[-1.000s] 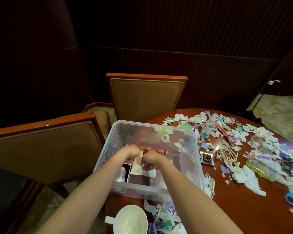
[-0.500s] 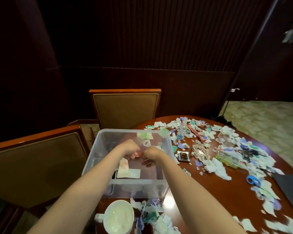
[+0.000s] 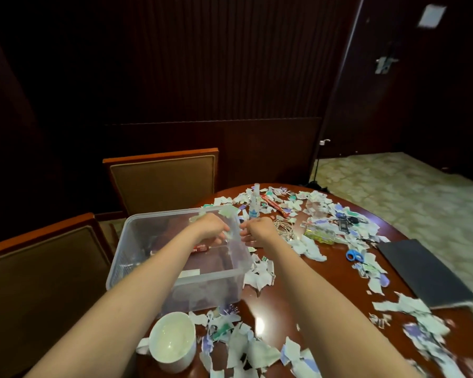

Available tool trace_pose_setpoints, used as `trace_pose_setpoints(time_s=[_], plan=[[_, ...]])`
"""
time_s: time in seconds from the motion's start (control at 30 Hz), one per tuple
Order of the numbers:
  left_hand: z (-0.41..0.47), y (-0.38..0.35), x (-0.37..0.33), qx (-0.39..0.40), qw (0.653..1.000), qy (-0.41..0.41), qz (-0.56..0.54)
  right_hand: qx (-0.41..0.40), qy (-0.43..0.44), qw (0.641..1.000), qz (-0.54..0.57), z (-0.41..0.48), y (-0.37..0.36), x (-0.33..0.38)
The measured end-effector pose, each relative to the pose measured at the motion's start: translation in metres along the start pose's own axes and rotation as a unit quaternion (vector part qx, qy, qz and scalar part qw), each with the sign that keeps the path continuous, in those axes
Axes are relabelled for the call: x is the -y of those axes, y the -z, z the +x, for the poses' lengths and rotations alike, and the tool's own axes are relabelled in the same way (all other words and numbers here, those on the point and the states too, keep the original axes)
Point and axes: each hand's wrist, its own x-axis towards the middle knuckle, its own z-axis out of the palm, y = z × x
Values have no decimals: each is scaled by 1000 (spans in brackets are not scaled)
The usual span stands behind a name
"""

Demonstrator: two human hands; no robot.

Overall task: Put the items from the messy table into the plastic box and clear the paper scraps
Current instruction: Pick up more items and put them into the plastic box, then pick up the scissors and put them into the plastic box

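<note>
- The plastic box (image 3: 210, 287) stands open-topped at the near left of the surface (image 3: 298, 293). That puts it within easy reach for dropping in items brought from the clutter on the right. A red sachet (image 3: 200, 249) and a few bits of paper already lie on its floor.
- The left hand (image 3: 212, 227) hangs over the box's far right corner, above the sachet, with its fingers curled downward. Blur hides the fingertips, so I cannot tell whether its grip has anything in it.
- The right hand (image 3: 257, 230) hovers just outside the box's right wall, near the left hand but apart from it. Its grip is half curled and slack, with nothing seen in it, and it touches nothing.
- My reading is that the right hand is placed to fetch the next item, since the coil of cord (image 3: 283, 227) lies just to its right.
- Farther right lie a small spray bottle (image 3: 254, 203), a yellow-green clear plastic item (image 3: 318, 236), keys (image 3: 344, 223) and blue scissors (image 3: 354, 255).
- Paper scraps (image 3: 257, 276) litter the surface from far to near and lie thick around the white cup (image 3: 172, 342).
</note>
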Motion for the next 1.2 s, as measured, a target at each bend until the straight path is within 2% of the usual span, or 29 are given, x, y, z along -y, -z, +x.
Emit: trace_pose_setpoints(time_s=[0.2, 0.3, 0.7, 0.87, 1.07, 1.2], plan=[[2, -34, -24, 10, 998, -45, 32, -30, -23, 999, 26, -2, 33, -17], [8, -57, -32, 24, 997, -54, 41, -38, -32, 999, 6, -4, 56, -23], [32, -146, -60, 94, 993, -24, 66, -68, -80, 993, -51, 21, 146, -69], [48, -178, -61, 109, 991, 4, 74, -80, -113, 990, -25, 38, 171, -95], [79, -217, -71, 106, 985, -35, 133, -101, -130, 986, -32, 67, 205, -123], [97, -238, -85, 89, 974, -88, 191, -154, -137, 973, -101, 91, 228, -135]])
